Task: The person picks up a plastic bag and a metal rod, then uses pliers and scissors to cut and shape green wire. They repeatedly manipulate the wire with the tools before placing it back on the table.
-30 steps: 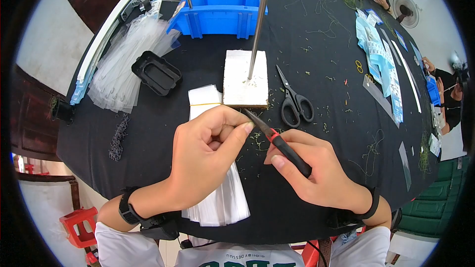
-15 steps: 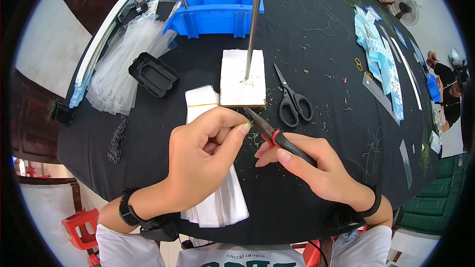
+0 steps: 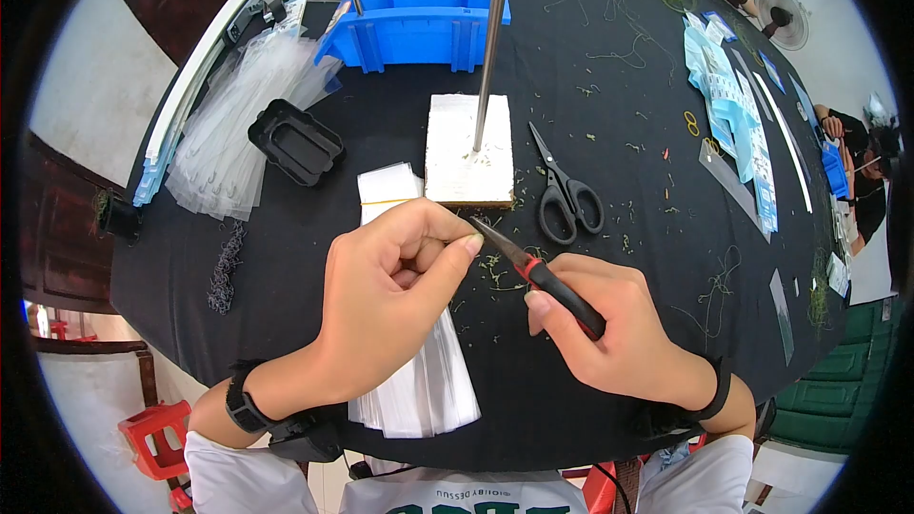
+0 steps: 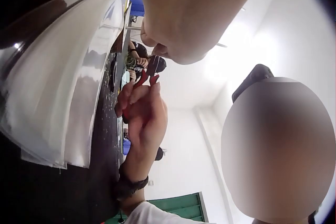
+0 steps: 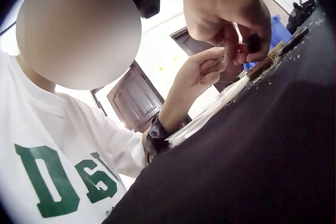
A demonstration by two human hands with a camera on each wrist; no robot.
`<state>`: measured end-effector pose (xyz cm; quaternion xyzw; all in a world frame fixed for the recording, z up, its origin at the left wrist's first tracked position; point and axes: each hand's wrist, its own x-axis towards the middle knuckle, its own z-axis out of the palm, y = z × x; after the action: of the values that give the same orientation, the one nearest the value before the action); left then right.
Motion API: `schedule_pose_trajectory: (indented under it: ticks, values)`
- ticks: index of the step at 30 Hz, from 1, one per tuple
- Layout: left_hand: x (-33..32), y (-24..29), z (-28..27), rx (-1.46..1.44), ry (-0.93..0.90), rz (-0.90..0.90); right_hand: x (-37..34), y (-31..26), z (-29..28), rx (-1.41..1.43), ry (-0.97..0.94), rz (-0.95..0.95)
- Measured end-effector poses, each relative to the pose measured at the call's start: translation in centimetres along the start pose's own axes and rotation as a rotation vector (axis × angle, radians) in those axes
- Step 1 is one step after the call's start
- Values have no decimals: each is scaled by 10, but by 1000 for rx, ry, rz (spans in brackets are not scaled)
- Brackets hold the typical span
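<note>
My left hand point(image 3: 386, 300) pinches something tiny between thumb and forefinger, too small to make out, above the banded stack of clear and white sleeves point(image 3: 428, 390). In my right hand point(image 3: 619, 328) are pliers point(image 3: 562, 297) with red and black handles, their tips touching or very near the left fingertips. The left wrist view shows the right hand point(image 4: 144, 113) around the red handles, with the jaws by the left hand point(image 4: 178, 35). Just beyond the hands lies a white block point(image 3: 462, 171) with an upright metal rod point(image 3: 490, 57). Black scissors point(image 3: 568, 202) rest right of the block.
A blue bin point(image 3: 414, 38) stands at the back, a black tray point(image 3: 295, 143) and clear bags point(image 3: 233, 124) to the left. Green scraps and thread point(image 3: 714, 295) are scattered on the right, near light-blue packets point(image 3: 728, 114). Other people sit at the far right.
The pliers' handles have come closer together in my right hand, whose fingers have drawn in around them. My left hand keeps its pinch, almost in place.
</note>
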<state>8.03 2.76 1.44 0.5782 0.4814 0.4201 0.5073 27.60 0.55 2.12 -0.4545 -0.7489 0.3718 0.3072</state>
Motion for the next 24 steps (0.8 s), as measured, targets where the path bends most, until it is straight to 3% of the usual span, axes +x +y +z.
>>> schedule_pose_trajectory:
  ticks: [8, 14, 24]
  values:
    - [1, 1, 1, 1, 16, 26, 1, 1, 6, 48, 69, -53]
    - [2, -3, 1, -68, -21, 38, -2, -3, 1, 83, -22, 117]
    - [5, 0, -2, -127, 58, -25, -2, -1, 7, 76, 113, 31]
